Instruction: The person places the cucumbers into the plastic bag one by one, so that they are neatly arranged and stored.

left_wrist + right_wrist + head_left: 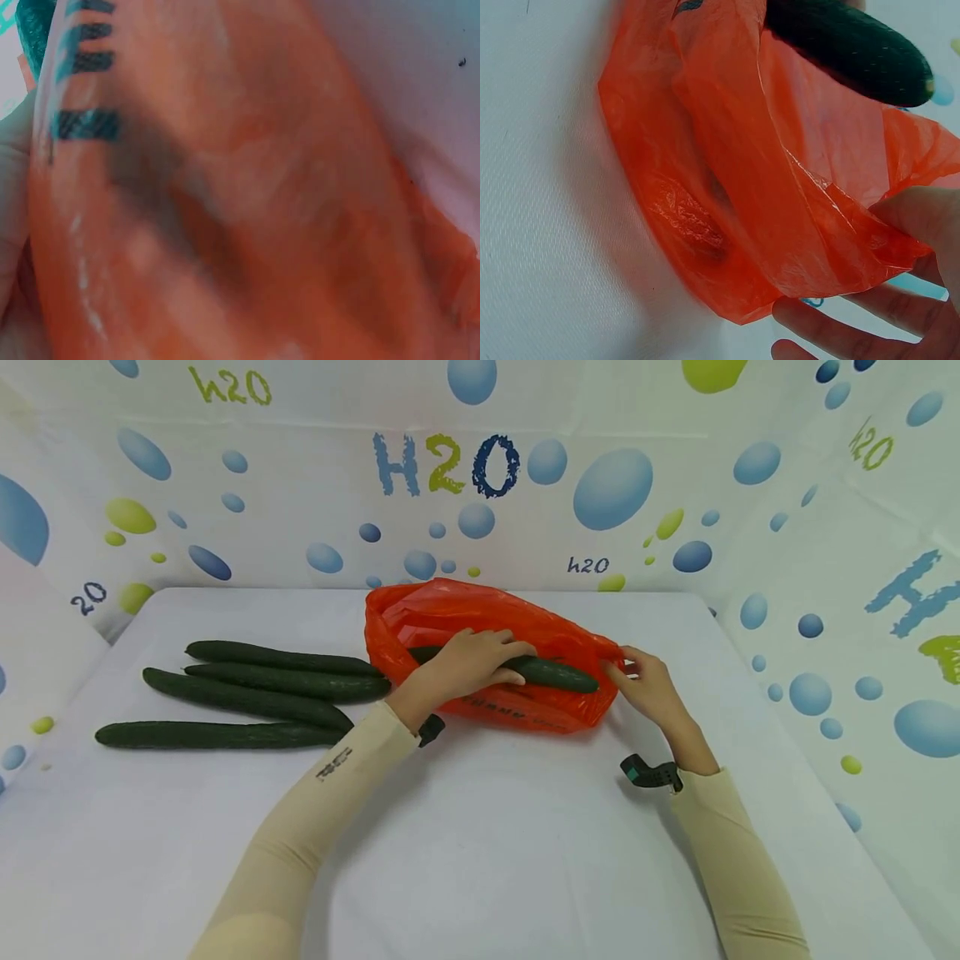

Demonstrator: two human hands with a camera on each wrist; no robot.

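Observation:
A long dark green cucumber (558, 675) lies at the mouth of a red plastic bag (517, 610), gripped from above by my left hand (468, 664). At the bag's right end, my right hand (645, 681) pinches the edge of the plastic between thumb and fingers. Seen from the right wrist, the cucumber's rounded end (862, 56) sticks out over the bag's rim, and a darker shape shows faintly through the plastic. The left wrist view is mostly filled by the bag (262, 135), with part of the left hand (11, 217) at its edge.
Several more cucumbers (225, 735) lie side by side on the white table (510, 860), left of the bag; the ends of two reach its left side. Behind the table hangs a white sheet (300, 510) with blue and green spots.

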